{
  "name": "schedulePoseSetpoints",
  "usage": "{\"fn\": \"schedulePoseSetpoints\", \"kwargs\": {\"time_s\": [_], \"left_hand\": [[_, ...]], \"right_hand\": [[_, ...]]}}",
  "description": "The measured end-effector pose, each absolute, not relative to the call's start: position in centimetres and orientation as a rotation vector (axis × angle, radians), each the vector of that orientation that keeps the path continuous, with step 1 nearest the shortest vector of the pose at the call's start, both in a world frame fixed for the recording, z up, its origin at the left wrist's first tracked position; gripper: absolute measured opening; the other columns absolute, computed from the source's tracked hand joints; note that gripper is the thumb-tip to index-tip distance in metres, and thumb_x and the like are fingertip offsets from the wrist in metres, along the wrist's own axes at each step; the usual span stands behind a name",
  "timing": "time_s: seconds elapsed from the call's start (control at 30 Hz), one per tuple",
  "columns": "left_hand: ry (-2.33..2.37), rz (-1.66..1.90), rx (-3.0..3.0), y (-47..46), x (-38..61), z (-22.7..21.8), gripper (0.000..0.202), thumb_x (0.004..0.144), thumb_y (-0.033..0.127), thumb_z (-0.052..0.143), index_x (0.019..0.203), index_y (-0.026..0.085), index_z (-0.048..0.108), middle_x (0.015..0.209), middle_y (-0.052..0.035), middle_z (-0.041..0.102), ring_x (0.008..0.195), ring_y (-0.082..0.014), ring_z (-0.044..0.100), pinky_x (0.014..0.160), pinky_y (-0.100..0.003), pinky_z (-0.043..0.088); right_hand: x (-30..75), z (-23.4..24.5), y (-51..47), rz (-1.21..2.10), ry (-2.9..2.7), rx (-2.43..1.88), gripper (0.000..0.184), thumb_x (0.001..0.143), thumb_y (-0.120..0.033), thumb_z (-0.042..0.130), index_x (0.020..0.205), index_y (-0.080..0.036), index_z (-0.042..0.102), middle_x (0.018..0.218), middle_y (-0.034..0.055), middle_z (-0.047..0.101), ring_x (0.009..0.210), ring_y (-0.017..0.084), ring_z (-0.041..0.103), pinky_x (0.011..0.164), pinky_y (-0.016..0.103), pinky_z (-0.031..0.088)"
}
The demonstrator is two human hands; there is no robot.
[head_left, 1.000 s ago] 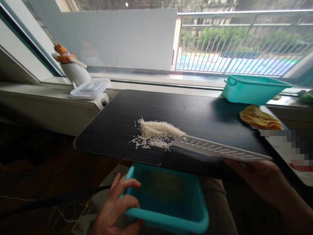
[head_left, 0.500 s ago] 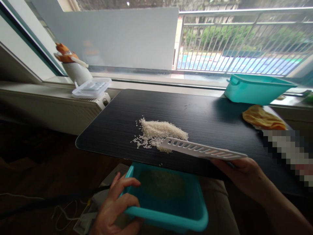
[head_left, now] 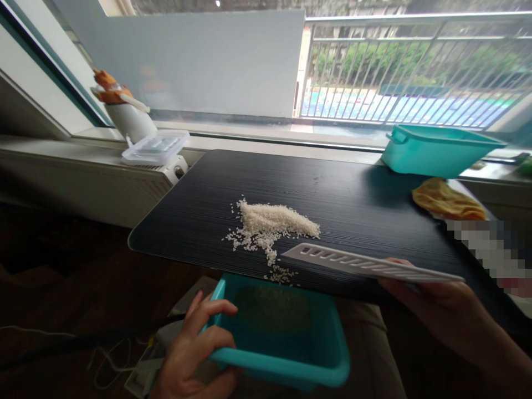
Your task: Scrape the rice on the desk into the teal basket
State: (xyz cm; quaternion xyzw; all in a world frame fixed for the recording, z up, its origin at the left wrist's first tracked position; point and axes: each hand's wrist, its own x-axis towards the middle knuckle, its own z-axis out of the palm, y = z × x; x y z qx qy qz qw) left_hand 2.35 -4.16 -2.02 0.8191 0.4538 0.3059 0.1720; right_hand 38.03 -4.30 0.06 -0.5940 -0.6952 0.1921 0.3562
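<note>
Your right hand (head_left: 436,302) grips the white slotted strip (head_left: 366,265) by its near end, with its tip on the black tabletop (head_left: 353,194) beside the loose rice (head_left: 274,220). The grains look light and quick to scatter, and the strip looks stiff. Your left hand (head_left: 195,349) clasps the teal tub (head_left: 286,372) by its rim, below the table edge.

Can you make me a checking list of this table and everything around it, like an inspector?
Surface: black ridged table, stray grains near its front edge.
Job's things: rice pile mid-table; white slotted strip beside it; teal tub under the edge.
Clutter: second teal tub and yellow cloth far right; clear box and white cup on the sill.
Hands: left hand grips the lower tub's rim; right hand holds the strip.
Cables: cords on the floor, left.
Surroundings: window with railing, trees outside.
</note>
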Motion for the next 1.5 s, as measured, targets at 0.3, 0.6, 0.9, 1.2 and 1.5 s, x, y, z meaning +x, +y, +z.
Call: {"fn": "schedulePoseSetpoints", "kwargs": {"time_s": [0.3,0.6,0.9,1.2,1.5], "left_hand": [[1.254,0.879,2.328,-4.2,2.2,-2.3,0.013,0.069,0.011,0.058,0.071,0.023,0.059,0.105,-0.0018,0.062,0.110,-0.0198,0.058,0.113,-0.043,0.023],[1.324,0.862,2.279,-4.2,2.3,-1.9,0.007,0.067,0.015,0.060,0.065,0.023,0.060,0.100,-0.0006,0.067,0.103,-0.0200,0.062,0.109,-0.040,0.032],[1.319,0.894,2.303,-4.1,2.3,-1.9,0.008,0.067,0.016,0.061,0.065,0.023,0.060,0.099,-0.0005,0.067,0.105,-0.0206,0.062,0.109,-0.041,0.033],[1.358,0.939,2.214,-4.3,2.6,-2.0,0.008,0.067,0.015,0.059,0.065,0.022,0.059,0.098,0.0000,0.066,0.102,-0.0199,0.062,0.111,-0.043,0.028],[1.358,1.026,2.111,-4.4,2.9,-2.3,0.010,0.068,0.012,0.057,0.066,0.022,0.058,0.101,-0.0001,0.063,0.103,-0.0190,0.060,0.113,-0.044,0.023]], "right_hand": [[36.5,0.6,-4.9,0.777,-1.874,-1.378,0.022,0.087,-0.022,0.052,0.101,-0.028,0.068,0.097,0.0029,0.071,0.092,0.023,0.065,0.079,0.033,0.054],[37.0,0.4,-5.2,0.690,-1.857,-1.431,0.020,0.083,-0.022,0.058,0.097,-0.031,0.069,0.095,-0.0001,0.071,0.086,0.022,0.066,0.079,0.029,0.055],[38.0,-0.9,-3.8,0.465,-1.777,-1.517,0.015,0.081,-0.028,0.061,0.094,-0.029,0.070,0.093,-0.0017,0.072,0.082,0.022,0.068,0.077,0.033,0.057],[35.4,-0.7,-2.4,0.491,-1.820,-1.495,0.013,0.082,-0.031,0.060,0.087,-0.025,0.071,0.089,0.0005,0.073,0.080,0.021,0.069,0.076,0.032,0.057],[34.8,0.6,-3.0,0.689,-1.932,-1.349,0.022,0.088,-0.023,0.051,0.099,-0.026,0.069,0.095,0.0035,0.072,0.091,0.021,0.065,0.079,0.031,0.053]]}}
